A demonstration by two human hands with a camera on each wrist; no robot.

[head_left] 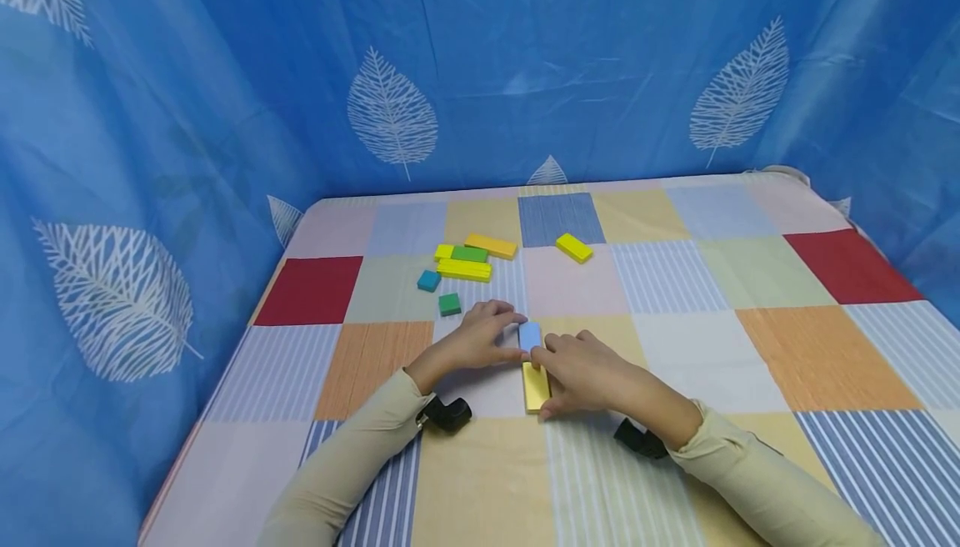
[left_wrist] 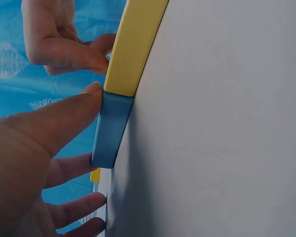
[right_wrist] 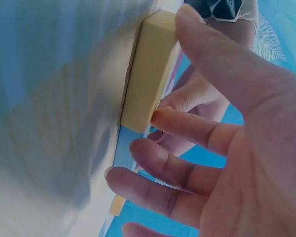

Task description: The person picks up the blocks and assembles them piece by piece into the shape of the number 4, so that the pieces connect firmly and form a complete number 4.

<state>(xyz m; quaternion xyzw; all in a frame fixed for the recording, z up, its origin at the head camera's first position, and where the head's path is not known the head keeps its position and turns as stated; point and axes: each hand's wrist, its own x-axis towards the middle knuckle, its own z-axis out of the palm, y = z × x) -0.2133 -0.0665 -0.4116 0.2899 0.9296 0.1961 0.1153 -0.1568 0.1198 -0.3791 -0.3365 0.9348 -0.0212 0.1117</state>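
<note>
A light blue block and a pale yellow block lie flat on the cloth, end to end. In the left wrist view the end of the yellow block meets the blue one. My left hand holds the blue block between thumb and index finger, the thumb at the joint and the index finger at the far end. My right hand spans the longer yellow block, thumb at its near end and index finger at the joint. Its other fingers rest beside the blue block.
Beyond my left hand lie a green block, a teal block, stacked yellow sticks, another green block and an orange block. A bright yellow block sits farther right. Blue curtains surround the patchwork-covered table.
</note>
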